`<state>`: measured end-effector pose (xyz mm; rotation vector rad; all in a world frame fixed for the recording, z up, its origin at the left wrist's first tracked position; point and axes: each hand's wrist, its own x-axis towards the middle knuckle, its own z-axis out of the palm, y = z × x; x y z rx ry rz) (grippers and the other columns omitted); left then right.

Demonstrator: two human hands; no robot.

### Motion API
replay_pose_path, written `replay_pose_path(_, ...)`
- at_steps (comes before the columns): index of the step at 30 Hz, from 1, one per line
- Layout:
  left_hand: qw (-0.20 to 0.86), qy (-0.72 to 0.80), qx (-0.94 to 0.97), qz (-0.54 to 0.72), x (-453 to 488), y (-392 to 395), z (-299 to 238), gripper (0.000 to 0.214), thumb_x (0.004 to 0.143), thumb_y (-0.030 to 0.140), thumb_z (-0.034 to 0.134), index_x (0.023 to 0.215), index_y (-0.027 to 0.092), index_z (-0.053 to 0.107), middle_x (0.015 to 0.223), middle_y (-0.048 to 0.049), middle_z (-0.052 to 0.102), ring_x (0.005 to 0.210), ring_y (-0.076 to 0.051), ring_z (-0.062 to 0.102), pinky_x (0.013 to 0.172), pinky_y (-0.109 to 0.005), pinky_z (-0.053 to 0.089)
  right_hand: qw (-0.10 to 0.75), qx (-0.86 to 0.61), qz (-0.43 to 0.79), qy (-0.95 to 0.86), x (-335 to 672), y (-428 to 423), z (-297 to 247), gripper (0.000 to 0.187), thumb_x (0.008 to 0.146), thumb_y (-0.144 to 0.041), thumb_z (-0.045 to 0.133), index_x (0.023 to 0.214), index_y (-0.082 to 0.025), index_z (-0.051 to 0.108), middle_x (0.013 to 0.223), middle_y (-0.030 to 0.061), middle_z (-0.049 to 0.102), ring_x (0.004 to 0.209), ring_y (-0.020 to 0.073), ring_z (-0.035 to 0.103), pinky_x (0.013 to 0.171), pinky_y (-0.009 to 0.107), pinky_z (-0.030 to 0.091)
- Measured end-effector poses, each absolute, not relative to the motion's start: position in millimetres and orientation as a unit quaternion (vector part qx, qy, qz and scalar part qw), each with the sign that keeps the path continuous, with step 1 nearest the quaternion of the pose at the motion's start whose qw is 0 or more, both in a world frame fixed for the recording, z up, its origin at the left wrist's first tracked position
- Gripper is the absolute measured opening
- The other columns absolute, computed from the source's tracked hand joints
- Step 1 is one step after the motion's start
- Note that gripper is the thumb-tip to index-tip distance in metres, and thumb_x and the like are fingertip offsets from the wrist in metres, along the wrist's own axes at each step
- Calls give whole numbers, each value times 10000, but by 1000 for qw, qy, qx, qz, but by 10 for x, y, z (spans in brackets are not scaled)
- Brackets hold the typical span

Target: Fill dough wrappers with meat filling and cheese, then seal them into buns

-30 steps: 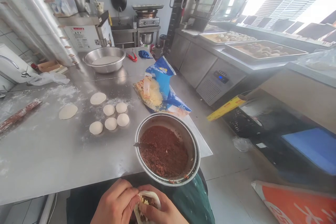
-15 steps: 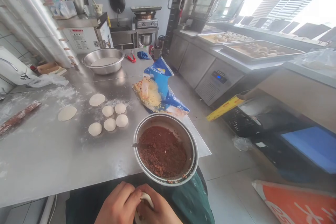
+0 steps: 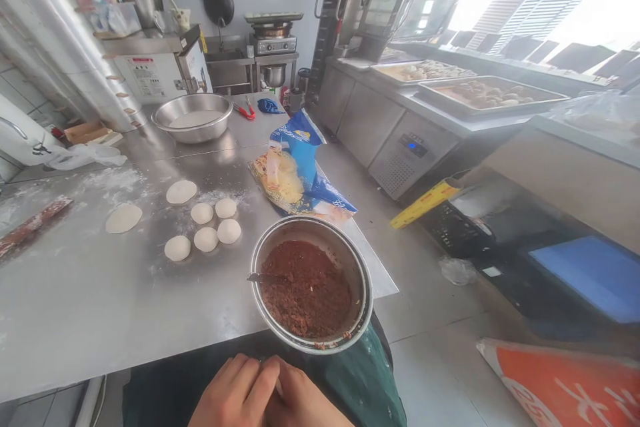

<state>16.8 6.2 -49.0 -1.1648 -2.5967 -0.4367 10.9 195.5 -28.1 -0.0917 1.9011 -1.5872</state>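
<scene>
My left hand (image 3: pixel 233 390) and my right hand (image 3: pixel 300 393) are pressed together at the bottom middle, over the dark green apron (image 3: pixel 345 380). Both are closed around a piece of filled dough (image 3: pixel 279 387), of which just a pale sliver shows between the fingers. Just ahead of them a steel bowl (image 3: pixel 367 293) stands at the table's edge, with crumbly reddish-brown filling (image 3: pixel 307 293) inside. A flat metal utensil (image 3: pixel 267 277) rests in it, its handle over the left rim. To the left lie several small dough rounds (image 3: pixel 205 239) and two flatter dough discs (image 3: pixel 181 191), (image 3: pixel 124 219).
A rolling pin (image 3: pixel 33 227) lies on the floury steel table (image 3: pixel 90 307) at far left. Behind the bowl is a blue-and-yellow plastic bag (image 3: pixel 300 167). A wide basin (image 3: pixel 193 119) and red-handled tongs (image 3: pixel 245 110) sit farther back. Trays (image 3: pixel 493 93) line the right counter.
My fingers have drawn together over the filled dough, hiding the pale edge and dark filling seen before. The whole view has shifted slightly; the table's items stay put.
</scene>
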Motion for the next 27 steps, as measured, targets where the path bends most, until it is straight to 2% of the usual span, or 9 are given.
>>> replay_pose_path(2,140,-887,-411,-155,146,50,-487,331,937,45,516,1223,119,665,835,-43,671,692,-186,650,631,-327,591,342,-58,-606,716,75,2011,-229,199,732,-157,629,926,-205,621,903,4,633,862,192,525,792,335,405)
replay_pose_path(4,132,-890,-397,-182,118,27,-456,242,945,47,506,1073,151,683,804,-37,652,688,-185,643,622,-323,583,376,-29,-638,671,60,2074,-181,405,751,-209,686,1152,-202,632,995,18,664,900,194,559,801,321,440)
replay_pose_path(6,108,-900,-360,-221,92,6,-401,175,969,74,527,981,182,664,819,-35,646,710,-178,644,635,-311,581,391,15,-697,601,70,2118,-157,491,852,-362,694,1299,-193,579,1020,28,659,886,184,580,796,320,466)
replay_pose_path(11,92,-898,-354,-244,67,9,-311,289,1026,140,506,1289,152,625,940,-61,685,799,-164,679,711,-271,607,344,-8,-782,520,144,2068,-228,523,934,-642,631,1188,-188,574,901,12,574,791,165,567,710,313,464)
replay_pose_path(14,97,-901,-352,-234,82,28,-344,166,1001,97,520,1040,193,650,866,-34,654,748,-167,653,680,-292,588,345,2,-768,539,167,1999,-300,553,952,-657,598,1208,-171,541,852,-4,557,724,147,536,668,304,442)
replay_pose_path(16,96,-910,-336,-224,93,37,-378,145,994,93,533,997,194,636,845,-30,639,734,-173,642,671,-309,581,344,13,-757,556,169,1967,-334,518,969,-646,567,1183,-175,535,818,-19,542,688,142,516,643,301,426)
replay_pose_path(20,107,-904,-364,-196,105,35,-422,291,994,87,499,1245,146,633,897,-60,663,764,-190,655,677,-319,594,324,-18,-708,628,160,1965,-353,275,1002,-485,547,1059,-216,547,876,-11,553,775,157,531,698,302,435)
replay_pose_path(24,113,-908,-352,-198,125,50,-431,125,958,78,570,969,185,634,837,-39,627,708,-189,622,628,-338,567,345,-3,-689,637,154,1989,-379,201,998,-389,495,1075,-222,577,855,-26,542,747,148,495,657,290,409)
replay_pose_path(27,119,-906,-364,-182,131,69,-460,227,957,77,565,1154,145,655,865,-51,645,725,-193,632,664,-349,591,314,-36,-668,674,162,1968,-459,129,945,-327,517,1016,-223,548,876,-14,550,793,168,491,705,316,422)
